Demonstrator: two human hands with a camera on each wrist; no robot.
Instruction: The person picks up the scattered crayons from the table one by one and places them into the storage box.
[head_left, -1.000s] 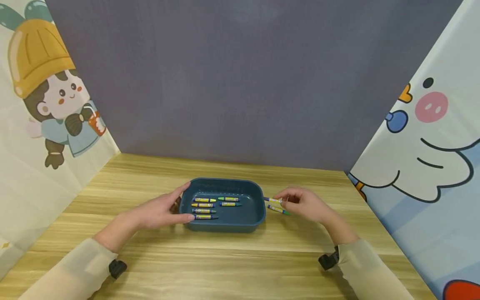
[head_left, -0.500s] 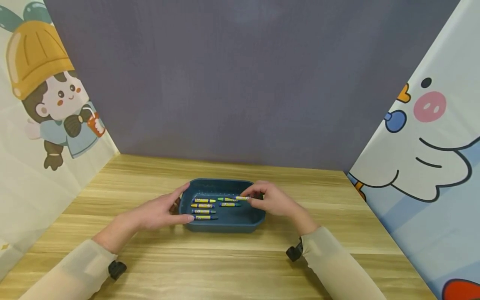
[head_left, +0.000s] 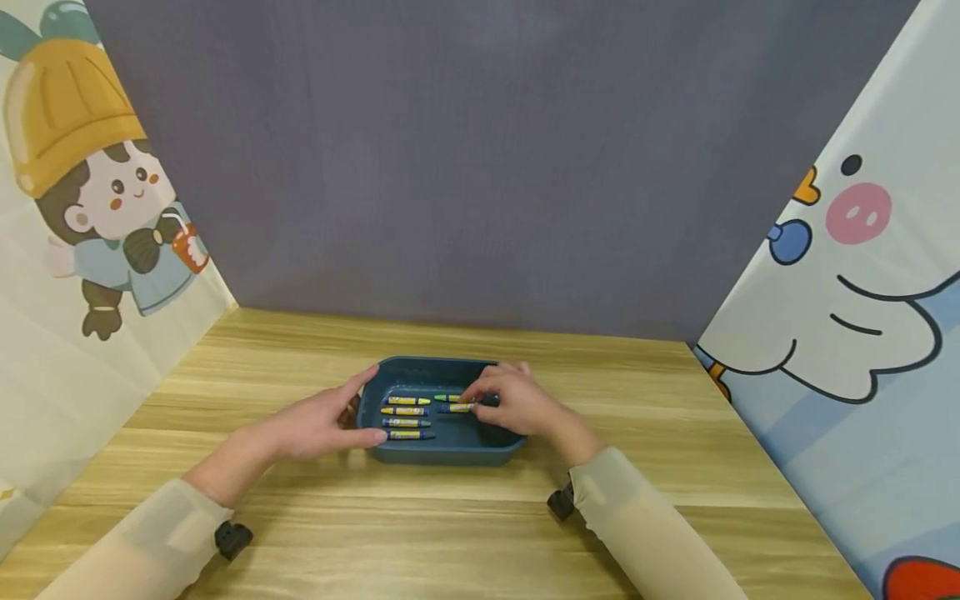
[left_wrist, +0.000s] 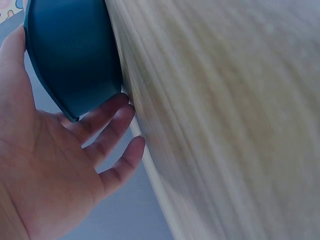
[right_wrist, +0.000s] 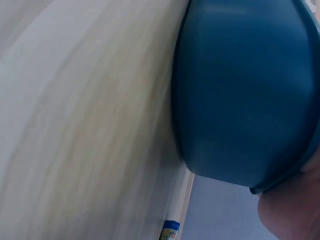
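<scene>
A dark blue tray (head_left: 450,457) stands on the table with several crayons in it. Four-sided and shallow, it has crayons in a left column, such as a yellow crayon (head_left: 405,412), and a green crayon (head_left: 447,398) in a second column. My left hand (head_left: 322,423) holds the tray's left end, thumb over the front corner and fingers (left_wrist: 107,127) against the outer wall. Reaching over the right rim, my right hand (head_left: 517,404) pinches a crayon (head_left: 459,408) low inside the tray, below the green one. The fingertips partly hide it.
A crayon (right_wrist: 170,229) lies on the table beyond the tray's right end, hidden by my right arm in the head view. The wooden table (head_left: 420,533) is bounded by a grey back panel (head_left: 450,167) and printed side panels (head_left: 900,350).
My right hand pinched a crayon right of the tray, carried it left over the rim and lowered it inside. My left hand has stayed at the tray's left end.
</scene>
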